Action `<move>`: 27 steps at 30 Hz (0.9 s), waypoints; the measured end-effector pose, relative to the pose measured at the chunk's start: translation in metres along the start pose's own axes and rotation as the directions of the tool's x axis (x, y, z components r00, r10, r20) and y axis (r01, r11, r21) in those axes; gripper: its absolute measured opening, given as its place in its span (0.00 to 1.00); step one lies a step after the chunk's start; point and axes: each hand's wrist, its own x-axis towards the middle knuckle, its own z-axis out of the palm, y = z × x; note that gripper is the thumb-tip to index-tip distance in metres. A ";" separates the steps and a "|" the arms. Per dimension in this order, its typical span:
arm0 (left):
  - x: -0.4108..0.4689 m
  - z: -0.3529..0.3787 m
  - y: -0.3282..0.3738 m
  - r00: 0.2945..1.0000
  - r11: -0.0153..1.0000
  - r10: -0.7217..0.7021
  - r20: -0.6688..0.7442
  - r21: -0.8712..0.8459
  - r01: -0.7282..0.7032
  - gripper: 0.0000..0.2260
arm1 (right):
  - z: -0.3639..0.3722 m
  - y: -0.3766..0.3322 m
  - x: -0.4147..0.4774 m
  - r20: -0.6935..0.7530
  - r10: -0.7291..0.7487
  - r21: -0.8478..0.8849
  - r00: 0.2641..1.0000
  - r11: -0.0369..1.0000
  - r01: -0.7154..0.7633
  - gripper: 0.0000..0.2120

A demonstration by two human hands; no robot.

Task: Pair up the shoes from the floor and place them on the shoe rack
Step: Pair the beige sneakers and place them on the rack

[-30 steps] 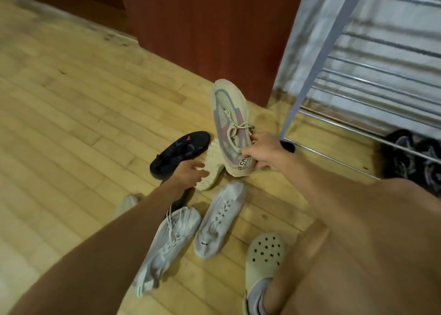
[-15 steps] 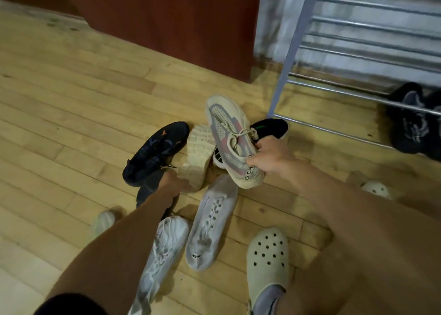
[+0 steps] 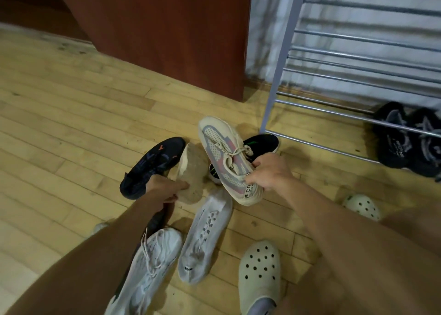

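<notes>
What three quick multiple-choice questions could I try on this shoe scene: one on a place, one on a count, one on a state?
1. Where does the black shoe with the green mark lie? A) on the floor by the shoe rack's leg; B) on the top rails; C) on a chair.
2. How many perforated clogs show? A) one; B) two; C) four.
3. How does the cream sneaker in the left hand sit? A) sole up; B) laces up; C) standing on its heel.
Answers: 1 A, it lies beside the leg, behind the patterned sneaker in the right hand; 2 B, one near the bottom edge, one at the right; 3 A, its dirty tread faces the camera.
</notes>
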 end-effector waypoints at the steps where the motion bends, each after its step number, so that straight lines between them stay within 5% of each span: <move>1: -0.005 -0.008 0.008 0.995 0.993 0.081 -0.050 0.088 -0.077 0.13 | 0.000 -0.002 -0.003 -0.004 0.004 0.014 1.000 1.000 -0.004 0.10; 4: -0.035 -0.021 0.014 0.916 0.815 0.399 -0.041 0.473 -0.334 0.13 | 0.000 -0.009 -0.013 -0.010 0.006 0.042 1.000 0.999 -0.006 0.10; 7: -0.071 0.001 -0.010 0.817 0.614 0.573 0.068 0.624 -0.483 0.16 | -0.001 -0.012 -0.025 0.008 0.031 0.110 0.999 0.993 -0.032 0.13; 12: -0.092 0.033 -0.055 0.773 0.598 0.437 0.460 0.493 -0.632 0.14 | -0.003 -0.006 -0.038 0.068 0.073 0.208 0.995 0.974 -0.085 0.20; 15: -0.093 0.033 -0.064 0.835 0.765 0.415 0.362 0.358 -0.536 0.13 | -0.004 0.005 -0.043 0.133 0.101 0.221 0.986 0.967 -0.129 0.21; 18: -0.084 0.031 -0.071 0.955 0.965 0.234 0.181 0.080 -0.251 0.10 | -0.005 0.016 -0.050 0.239 0.159 0.211 0.958 0.954 -0.211 0.22; 21: -0.078 0.031 -0.064 0.977 0.939 -0.068 0.202 -0.318 0.131 0.08 | -0.007 0.025 -0.048 0.242 0.185 0.207 0.952 0.949 -0.237 0.23; 27: -0.075 0.061 -0.080 0.959 0.981 -0.147 0.243 -0.090 0.173 0.11 | -0.006 0.034 -0.029 0.178 0.180 0.092 0.967 0.976 -0.199 0.23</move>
